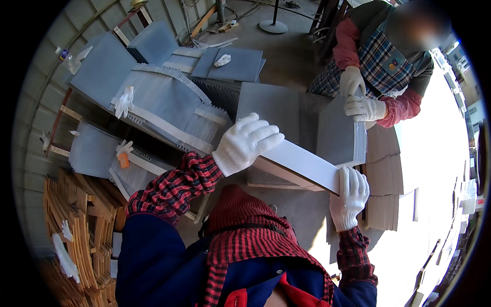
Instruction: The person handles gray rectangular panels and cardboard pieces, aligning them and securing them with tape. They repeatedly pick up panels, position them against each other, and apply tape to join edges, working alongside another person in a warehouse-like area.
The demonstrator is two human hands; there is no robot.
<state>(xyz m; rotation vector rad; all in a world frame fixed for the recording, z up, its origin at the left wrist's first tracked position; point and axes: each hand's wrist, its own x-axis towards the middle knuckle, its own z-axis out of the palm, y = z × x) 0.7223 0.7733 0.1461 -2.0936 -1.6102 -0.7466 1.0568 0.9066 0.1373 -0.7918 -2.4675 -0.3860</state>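
Here are two hands in white knitted gloves at opposite ends of a long, narrow, white-faced panel with a brownish side (pixel 307 166), which slants across the space in front of the body. The left hand (pixel 246 144) lies over the panel's far-left end, fingers stretched out across it; its underside is hidden, so whether it grips, I can't tell. Down at the other end, the right hand (pixel 350 197) is closed around the panel, fingers curled over its end.

Just beyond the panel stands a broad, flat, grey rectangular sheet (pixel 268 105). And look upper right: a co-worker in a blue checked apron (pixel 391 61) has both white-gloved hands (pixel 364 108) on the top edge of an upright grey stack of thin sheets (pixel 335 130). Close by the right hand, a pale brown layered stack (pixel 382 179) stands in bright light.

Over to the left, large grey bundles of sheets (pixel 161 97) fill the space, a loose, limp white glove (pixel 124 102) lying on them. Lower left, brown, thin-edged boards (pixel 84 230) lean in a crowded pile.
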